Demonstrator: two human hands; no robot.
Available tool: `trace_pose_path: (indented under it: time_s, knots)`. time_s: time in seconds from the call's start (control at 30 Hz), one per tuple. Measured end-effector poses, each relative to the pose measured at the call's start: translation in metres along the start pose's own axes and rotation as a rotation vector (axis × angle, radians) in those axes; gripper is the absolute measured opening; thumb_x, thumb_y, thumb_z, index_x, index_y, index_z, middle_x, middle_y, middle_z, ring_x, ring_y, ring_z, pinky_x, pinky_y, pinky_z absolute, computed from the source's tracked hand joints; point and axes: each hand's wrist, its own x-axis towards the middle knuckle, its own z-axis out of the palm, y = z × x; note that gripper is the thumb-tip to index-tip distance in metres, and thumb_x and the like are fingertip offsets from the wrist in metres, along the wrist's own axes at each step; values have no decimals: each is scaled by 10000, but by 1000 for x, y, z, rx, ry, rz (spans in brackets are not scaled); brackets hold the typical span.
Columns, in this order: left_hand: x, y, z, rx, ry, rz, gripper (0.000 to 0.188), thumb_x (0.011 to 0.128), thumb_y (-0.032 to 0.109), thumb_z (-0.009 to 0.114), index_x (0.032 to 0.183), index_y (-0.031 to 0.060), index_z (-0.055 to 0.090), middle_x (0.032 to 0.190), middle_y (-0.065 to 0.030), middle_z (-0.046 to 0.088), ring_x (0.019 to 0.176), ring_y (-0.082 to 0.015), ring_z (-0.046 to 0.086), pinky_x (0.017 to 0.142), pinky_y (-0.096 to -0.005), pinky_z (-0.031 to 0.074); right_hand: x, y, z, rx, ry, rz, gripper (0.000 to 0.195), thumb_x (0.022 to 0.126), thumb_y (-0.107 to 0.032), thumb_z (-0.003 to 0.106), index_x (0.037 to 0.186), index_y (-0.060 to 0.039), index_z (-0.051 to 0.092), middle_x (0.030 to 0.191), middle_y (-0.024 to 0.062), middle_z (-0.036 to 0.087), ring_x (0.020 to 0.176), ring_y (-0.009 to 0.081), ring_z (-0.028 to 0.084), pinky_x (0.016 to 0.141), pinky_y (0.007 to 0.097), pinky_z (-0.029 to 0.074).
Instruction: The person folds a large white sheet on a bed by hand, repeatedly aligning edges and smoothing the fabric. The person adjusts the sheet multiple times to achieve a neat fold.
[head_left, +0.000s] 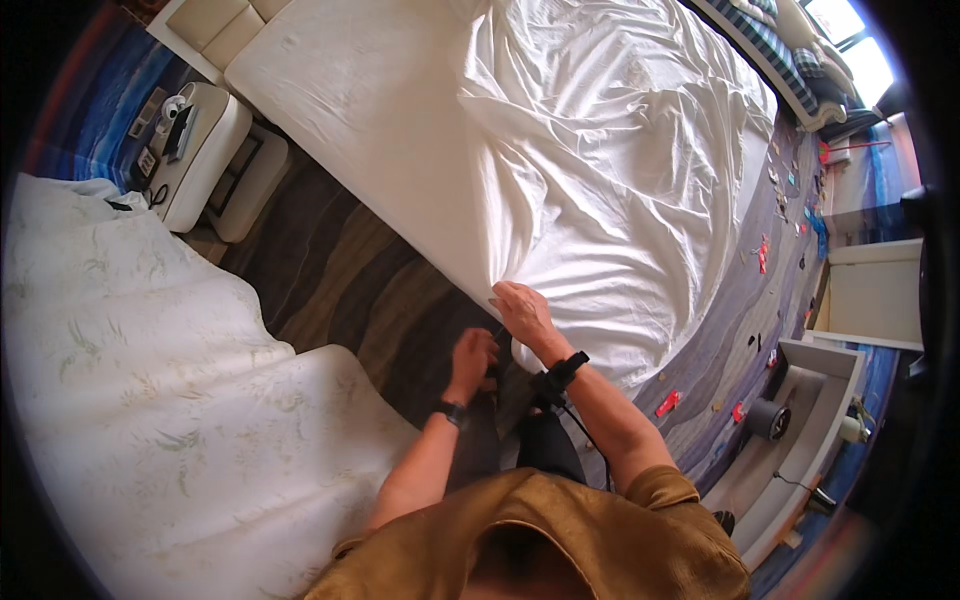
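Note:
A rumpled white sheet (615, 187) lies bunched over the foot half of the bed and hangs over the near corner. At the bed's near edge my right hand (523, 311) pinches the edge of this sheet, drawing folds toward the fingers. The smooth, pale mattress surface (397, 142) shows to the left of the sheet. My left hand (472, 358) is slightly blurred, just below and left of the right one, over the dark gap beside the bed. Its fingers are curled, and whether they hold anything is hidden.
A leaf-patterned white cloth (172, 360) spreads along the left. Beyond it stand a nightstand (202, 165) carrying small items and the cream headboard (214, 30). Red scraps (667, 403) litter the patterned floor (720, 322) at right, near a low grey cabinet (817, 390) and a dark cylinder (769, 418).

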Motion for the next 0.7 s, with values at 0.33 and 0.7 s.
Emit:
trace_pose_path:
  time_s: [0.33,0.7]
  knots:
    - [99,97,14,-463,-134,4,266,919,270,591,1016,25,619,900,-32,657,774,-136,634,708,-294,523,-9,-26,2,25,-47,74,69,841,-133,531,811,-71,532,802,116,589,808,332,586,657,422,469]
    - [163,146,-6,-100,-131,-68,198,857,151,643,1011,27,627,876,-36,652,738,-113,613,634,-240,487,-26,-25,22,105,-63,108,98,820,-115,604,782,-63,529,762,110,569,753,330,568,635,422,461]
